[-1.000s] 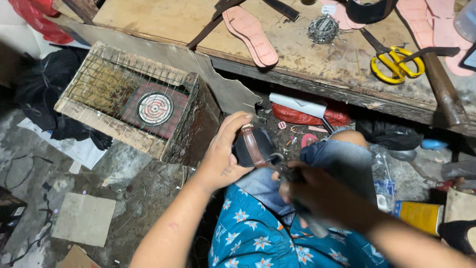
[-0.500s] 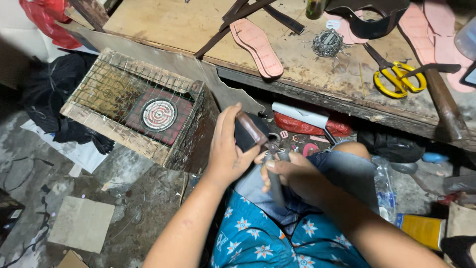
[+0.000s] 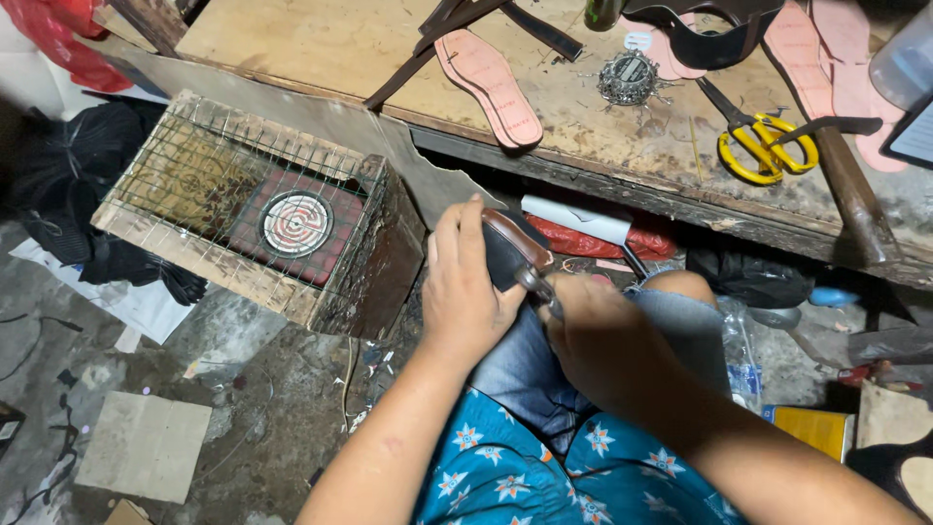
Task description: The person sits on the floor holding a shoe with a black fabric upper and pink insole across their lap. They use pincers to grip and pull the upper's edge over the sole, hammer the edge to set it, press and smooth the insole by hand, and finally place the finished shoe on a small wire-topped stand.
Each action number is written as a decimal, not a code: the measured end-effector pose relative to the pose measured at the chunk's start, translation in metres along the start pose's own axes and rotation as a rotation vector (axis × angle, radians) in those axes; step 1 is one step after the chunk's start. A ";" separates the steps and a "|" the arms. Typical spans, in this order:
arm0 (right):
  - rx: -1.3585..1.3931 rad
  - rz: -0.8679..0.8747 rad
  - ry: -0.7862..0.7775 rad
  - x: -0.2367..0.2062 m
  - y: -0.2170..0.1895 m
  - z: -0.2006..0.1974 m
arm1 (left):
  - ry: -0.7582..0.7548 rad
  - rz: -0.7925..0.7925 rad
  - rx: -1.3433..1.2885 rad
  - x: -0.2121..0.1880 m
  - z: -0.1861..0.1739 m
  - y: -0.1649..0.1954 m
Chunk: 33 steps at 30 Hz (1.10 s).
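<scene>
My left hand (image 3: 459, 292) grips a dark shoe piece with a brown edge (image 3: 505, 248), holding it over my lap. My right hand (image 3: 603, 340) is closed around a small metal tool (image 3: 540, 288) whose tip touches the brown edge of the shoe piece. Both hands sit close together above my jeans-covered knee (image 3: 680, 301). Most of the tool is hidden inside my right fist.
A wooden box topped with wire mesh (image 3: 243, 204) holds a round coil heater (image 3: 296, 222) at my left. The worn workbench (image 3: 389, 49) carries pink insoles (image 3: 491, 83), yellow-handled scissors (image 3: 763, 146), a hammer handle (image 3: 855, 194) and dark straps. Cardboard scraps (image 3: 146, 442) lie on the floor.
The shoe piece has been turned upright in my left hand, and my right hand has moved in against it with the tool. The view shifted slightly upward.
</scene>
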State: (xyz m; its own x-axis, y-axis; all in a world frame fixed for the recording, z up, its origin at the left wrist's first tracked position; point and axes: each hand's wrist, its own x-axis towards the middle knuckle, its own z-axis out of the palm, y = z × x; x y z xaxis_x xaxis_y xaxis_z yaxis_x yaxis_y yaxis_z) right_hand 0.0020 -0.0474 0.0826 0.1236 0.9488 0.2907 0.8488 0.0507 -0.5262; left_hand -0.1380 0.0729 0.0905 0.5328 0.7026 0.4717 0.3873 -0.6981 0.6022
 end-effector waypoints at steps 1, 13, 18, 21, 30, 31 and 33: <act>-0.004 -0.026 0.018 0.000 -0.001 0.000 | -0.009 0.026 -0.010 0.000 -0.003 -0.003; 0.029 0.129 -0.548 -0.074 0.008 0.009 | -0.193 0.149 -0.338 -0.017 -0.034 -0.035; -0.235 0.307 -0.660 -0.102 0.048 -0.007 | -0.306 0.016 -0.492 -0.059 -0.032 -0.032; -0.290 0.350 -0.629 -0.131 0.057 -0.028 | -0.329 0.042 -0.487 -0.074 -0.030 -0.030; -0.324 0.325 -0.714 -0.145 0.073 -0.037 | -0.188 0.159 -0.425 -0.057 -0.020 -0.019; -0.180 0.296 -0.561 -0.136 0.069 -0.038 | -0.193 0.166 -0.435 -0.054 -0.020 -0.019; 0.068 0.214 -0.323 -0.103 0.061 -0.030 | -0.312 0.164 -0.484 -0.048 -0.024 -0.020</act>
State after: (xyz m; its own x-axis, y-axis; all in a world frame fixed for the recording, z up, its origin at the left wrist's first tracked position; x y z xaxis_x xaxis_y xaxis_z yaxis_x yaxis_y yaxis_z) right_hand 0.0563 -0.1509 0.0443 0.1163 0.9889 -0.0923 0.7839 -0.1485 -0.6029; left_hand -0.1895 0.0562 0.0717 0.7805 0.4666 0.4160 -0.0664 -0.5999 0.7973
